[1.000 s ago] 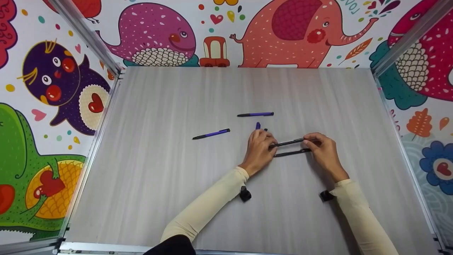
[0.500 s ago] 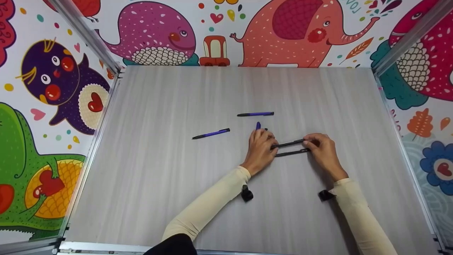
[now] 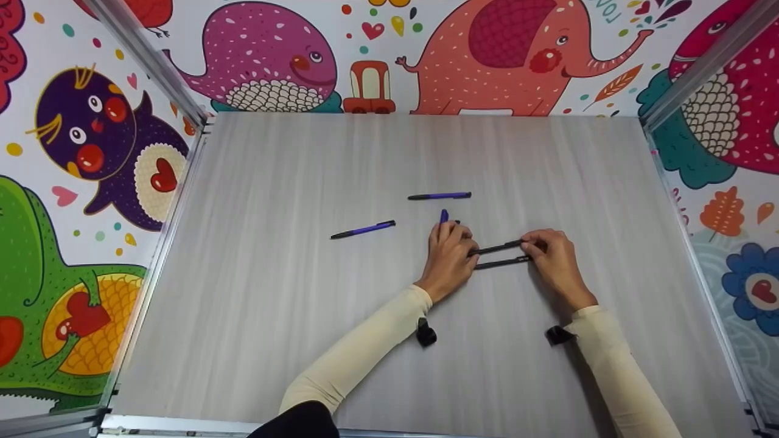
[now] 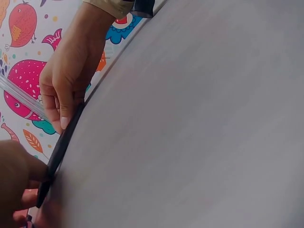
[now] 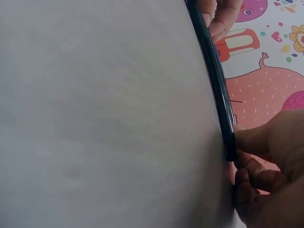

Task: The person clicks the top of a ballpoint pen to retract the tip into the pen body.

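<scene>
Two black pens lie nearly parallel between my hands in the head view, a far black pen (image 3: 496, 247) and a near black pen (image 3: 503, 263). My right hand (image 3: 557, 258) pinches the right end of the far one between thumb and fingers. At its left end, my left hand (image 3: 449, 258) holds it with thumb and fingertips; that tip is hidden there. The near pen's left end reaches the edge of the left hand. A black pen (image 5: 218, 90) runs between both hands in the right wrist view. Just beyond the left fingers, a blue pen (image 3: 443, 215) shows only in part.
One blue-and-black pen (image 3: 440, 196) lies farther back on the grey wood-grain table (image 3: 274, 304). Another blue-and-black pen (image 3: 363, 230) lies to the left of the left hand. Cartoon-printed walls (image 3: 271, 55) and metal rails border the table.
My left hand has shifted slightly to the right along the pens. The far black pen has come a little closer to the near one. The blue pens have stayed put.
</scene>
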A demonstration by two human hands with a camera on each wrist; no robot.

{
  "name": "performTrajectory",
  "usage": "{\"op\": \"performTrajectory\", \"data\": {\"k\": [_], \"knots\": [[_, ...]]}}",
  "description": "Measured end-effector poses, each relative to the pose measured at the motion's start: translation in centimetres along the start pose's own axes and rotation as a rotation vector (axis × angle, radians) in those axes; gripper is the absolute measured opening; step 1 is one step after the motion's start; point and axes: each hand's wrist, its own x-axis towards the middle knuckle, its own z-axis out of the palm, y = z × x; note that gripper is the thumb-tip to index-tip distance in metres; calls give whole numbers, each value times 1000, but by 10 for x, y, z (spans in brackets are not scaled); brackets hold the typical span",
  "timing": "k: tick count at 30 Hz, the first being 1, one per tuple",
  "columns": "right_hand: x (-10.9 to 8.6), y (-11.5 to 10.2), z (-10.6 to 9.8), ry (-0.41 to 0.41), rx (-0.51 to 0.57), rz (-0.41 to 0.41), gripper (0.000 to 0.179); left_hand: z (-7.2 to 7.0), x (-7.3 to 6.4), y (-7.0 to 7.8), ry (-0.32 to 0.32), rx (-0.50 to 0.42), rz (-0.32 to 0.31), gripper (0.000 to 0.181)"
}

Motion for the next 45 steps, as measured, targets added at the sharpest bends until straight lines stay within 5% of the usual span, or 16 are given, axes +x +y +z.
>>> {"op": "performTrajectory", "data": {"k": [9,20,29,45], "knots": [[1,-7,-3,-41,-23,-15,13,-12,1,-1,33,12,-4,14],[7,-35,11,-4,16,-91,16,-30,-15,-11,118,-86,-62,21],[17,-55,28,-76,48,-123,20,-40,-31,-16,66,-76,-174,28],[30,-76,73,-176,-13,-130,29,-40,-40,-15,-23,120,-144,34]]}}
